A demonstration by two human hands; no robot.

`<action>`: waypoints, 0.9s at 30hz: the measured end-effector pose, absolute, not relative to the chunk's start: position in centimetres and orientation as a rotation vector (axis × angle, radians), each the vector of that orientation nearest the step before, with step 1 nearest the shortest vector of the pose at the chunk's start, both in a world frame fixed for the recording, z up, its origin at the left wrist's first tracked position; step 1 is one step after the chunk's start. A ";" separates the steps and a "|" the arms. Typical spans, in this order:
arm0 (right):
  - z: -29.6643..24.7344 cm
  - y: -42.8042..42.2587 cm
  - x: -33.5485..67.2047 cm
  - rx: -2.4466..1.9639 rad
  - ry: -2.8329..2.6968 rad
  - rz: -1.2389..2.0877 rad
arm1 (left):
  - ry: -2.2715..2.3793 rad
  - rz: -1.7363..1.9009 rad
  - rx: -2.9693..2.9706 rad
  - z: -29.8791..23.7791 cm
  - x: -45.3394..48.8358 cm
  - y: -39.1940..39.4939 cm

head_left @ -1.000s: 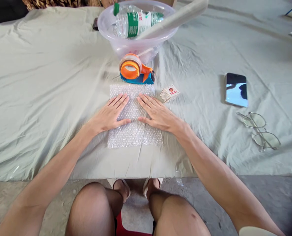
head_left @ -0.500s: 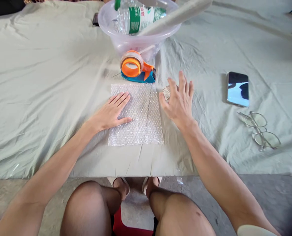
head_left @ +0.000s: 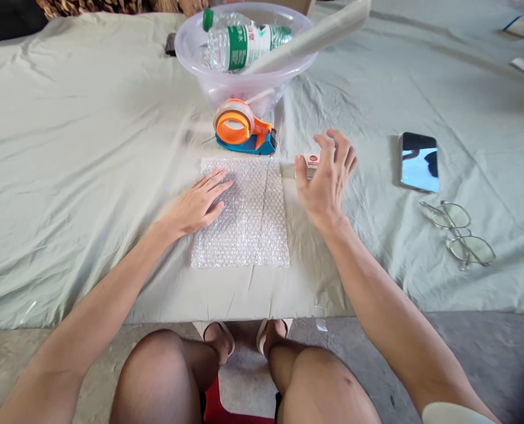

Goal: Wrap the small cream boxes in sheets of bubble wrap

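Note:
A sheet of bubble wrap (head_left: pixel 248 224) lies flat on the green-grey cloth in front of me. My left hand (head_left: pixel 195 203) rests on its left half, palm down, fingers stretched out. To the right of the sheet, my right hand (head_left: pixel 326 176) curls thumb and fingers around a small white box with a red mark (head_left: pixel 310 160), which sits on the cloth; the hand hides most of the box. An orange and blue tape dispenser (head_left: pixel 242 128) stands just beyond the sheet.
A clear plastic bowl (head_left: pixel 200 53) behind the dispenser holds a green-labelled water bottle (head_left: pixel 244 41) and a rolled sheet (head_left: pixel 315 35). A phone (head_left: pixel 418 161) and a pair of glasses (head_left: pixel 458 232) lie at the right. The table's near edge runs above my knees.
My right hand lifted off the bubble wrap, moved right to the small box, and its fingers have closed around it. The left hand stayed on the sheet.

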State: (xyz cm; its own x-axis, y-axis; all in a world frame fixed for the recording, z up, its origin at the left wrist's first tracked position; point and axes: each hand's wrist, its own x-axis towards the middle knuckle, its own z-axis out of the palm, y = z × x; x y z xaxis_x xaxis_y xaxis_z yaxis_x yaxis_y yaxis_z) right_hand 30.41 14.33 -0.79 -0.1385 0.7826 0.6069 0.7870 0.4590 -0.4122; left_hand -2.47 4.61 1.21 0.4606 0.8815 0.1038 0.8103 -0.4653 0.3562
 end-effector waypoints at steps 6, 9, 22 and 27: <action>-0.2 12.6 28.1 -0.895 -2.389 0.183 | 1.626 0.491 2.480 1.4 -2.5 4.8; 0.0 12.3 27.5 -0.928 -2.475 0.200 | 1.656 0.462 2.446 1.2 -2.7 5.1; 0.0 13.5 29.7 -1.650 -2.006 0.152 | 1.683 0.483 2.432 1.2 -2.6 5.1; 0.1 11.8 27.7 -1.200 -1.990 0.323 | 1.649 0.520 2.427 0.9 -2.8 5.4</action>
State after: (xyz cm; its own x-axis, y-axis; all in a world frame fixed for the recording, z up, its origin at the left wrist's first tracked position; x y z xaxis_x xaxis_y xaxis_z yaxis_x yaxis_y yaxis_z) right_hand 27.73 11.76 0.05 -0.2551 0.8358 0.4861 0.6395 0.5229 -0.5635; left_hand -2.78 5.44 0.86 0.3307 0.9238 0.1930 0.8676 -0.3781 0.3231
